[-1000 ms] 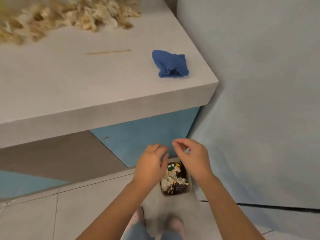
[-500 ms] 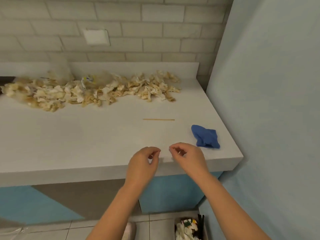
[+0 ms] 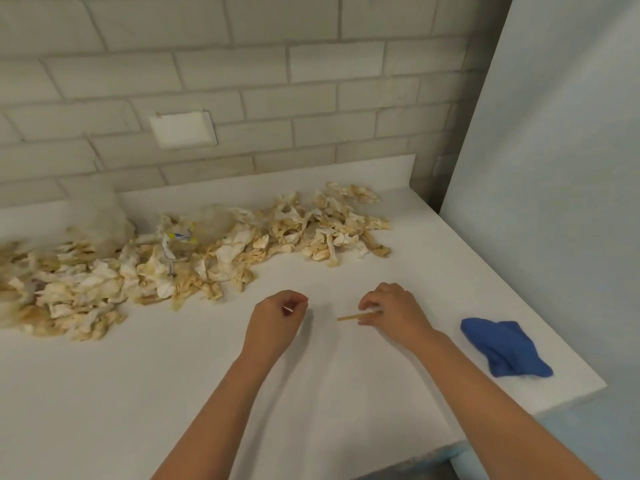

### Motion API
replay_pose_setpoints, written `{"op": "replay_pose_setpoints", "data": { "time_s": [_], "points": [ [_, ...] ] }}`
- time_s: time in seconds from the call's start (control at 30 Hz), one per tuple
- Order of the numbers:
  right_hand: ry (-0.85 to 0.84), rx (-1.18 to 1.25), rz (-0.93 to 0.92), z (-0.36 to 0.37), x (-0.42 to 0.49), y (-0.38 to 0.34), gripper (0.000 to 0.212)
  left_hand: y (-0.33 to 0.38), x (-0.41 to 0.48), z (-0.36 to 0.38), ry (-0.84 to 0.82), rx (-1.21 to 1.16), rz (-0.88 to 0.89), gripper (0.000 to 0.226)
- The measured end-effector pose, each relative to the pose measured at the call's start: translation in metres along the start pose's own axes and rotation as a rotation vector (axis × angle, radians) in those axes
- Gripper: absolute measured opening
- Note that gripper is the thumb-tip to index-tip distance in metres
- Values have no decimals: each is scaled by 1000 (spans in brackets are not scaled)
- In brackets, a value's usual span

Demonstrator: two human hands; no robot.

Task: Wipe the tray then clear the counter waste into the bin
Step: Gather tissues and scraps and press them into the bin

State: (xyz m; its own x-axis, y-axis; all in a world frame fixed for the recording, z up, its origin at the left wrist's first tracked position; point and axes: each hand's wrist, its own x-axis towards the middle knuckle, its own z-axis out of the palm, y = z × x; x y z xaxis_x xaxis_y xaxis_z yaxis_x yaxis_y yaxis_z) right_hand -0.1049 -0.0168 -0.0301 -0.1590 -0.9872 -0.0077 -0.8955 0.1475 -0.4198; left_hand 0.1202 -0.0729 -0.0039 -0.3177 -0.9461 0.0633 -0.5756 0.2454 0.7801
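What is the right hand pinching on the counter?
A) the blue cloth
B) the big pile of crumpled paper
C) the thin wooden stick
C: the right hand has its fingertips closed on one end of the thin wooden stick. The blue cloth lies apart to its right, and the pile of crumpled paper sits farther back.

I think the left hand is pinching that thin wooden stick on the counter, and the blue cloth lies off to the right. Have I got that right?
Not quite. The head view shows the right hand pinching the thin wooden stick on the counter. The left hand is curled beside it, off the stick. The blue cloth does lie off to the right.
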Motion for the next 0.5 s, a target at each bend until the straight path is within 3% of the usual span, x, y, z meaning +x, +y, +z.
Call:
{"op": "replay_pose_setpoints", "data": {
  "time_s": [0.13,0.23,0.33,0.5],
  "points": [
    [21,35,-87,7,17,-1,11,-12,25,-1,-32,-61,-49,11],
    [17,-42,-170,14,29,-1,16,-16,47,1,-19,-62,-67,12],
    [49,-42,-160,13,42,-2,15,-13,72,5,54,46,-48,12],
    [159,201,-31,-9,77,-15,14,-14,135,13,188,334,123,13]
  ]
}}
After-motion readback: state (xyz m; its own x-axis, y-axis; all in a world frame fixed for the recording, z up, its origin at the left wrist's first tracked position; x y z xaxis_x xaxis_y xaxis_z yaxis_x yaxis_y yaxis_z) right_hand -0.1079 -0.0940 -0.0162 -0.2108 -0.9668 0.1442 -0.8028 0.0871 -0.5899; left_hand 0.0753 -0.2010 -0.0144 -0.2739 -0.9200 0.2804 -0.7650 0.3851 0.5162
